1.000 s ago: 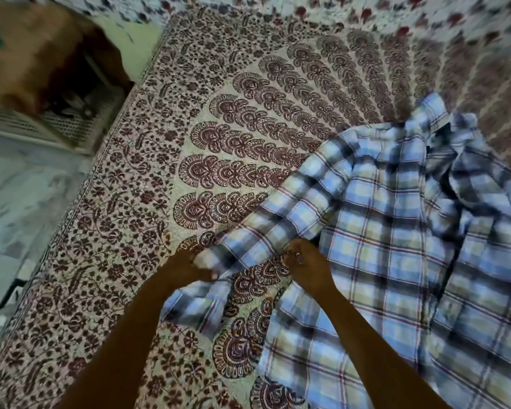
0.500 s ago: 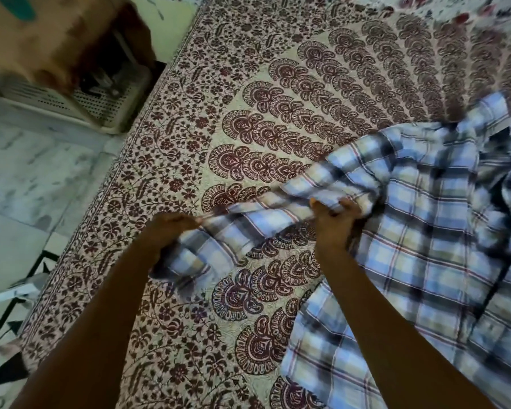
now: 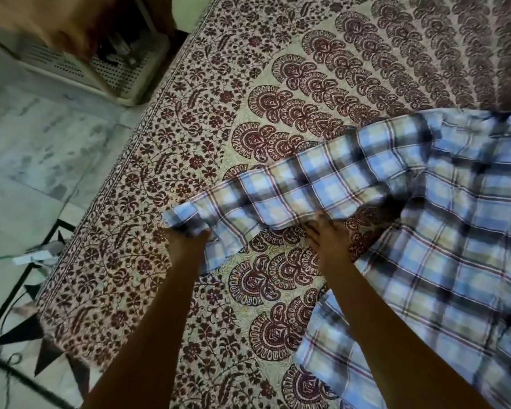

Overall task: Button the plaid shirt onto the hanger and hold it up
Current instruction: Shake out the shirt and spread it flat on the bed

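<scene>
Marble floor, pale grey-white and veined, fills the left side, with a white perforated plastic crate standing on it at the top and a blurred brown shape over the crate's upper part. Lower on the floor, close to the bed's edge, lies a small white plastic object with thin cords running from it; what it is cannot be told. No writing, label or brand can be read anywhere. To the right spreads a cream cotton bedspread printed in dark maroon with flowers along its border and fan-shaped paisley rows toward the middle. The left hand grips the cuff end of a sleeve of the blue, white and tan plaid shirt, its fingers curled into the cloth and mostly hidden by it. The sleeve stretches flat, rising toward the right to the shirt's body. The right hand touches the sleeve's lower edge near its middle, fingertips at or under the hem; motion blur hides whether they pinch it or merely press. The shirt's body lies rumpled on the bedspread, covering the right side down to the lower corner.
</scene>
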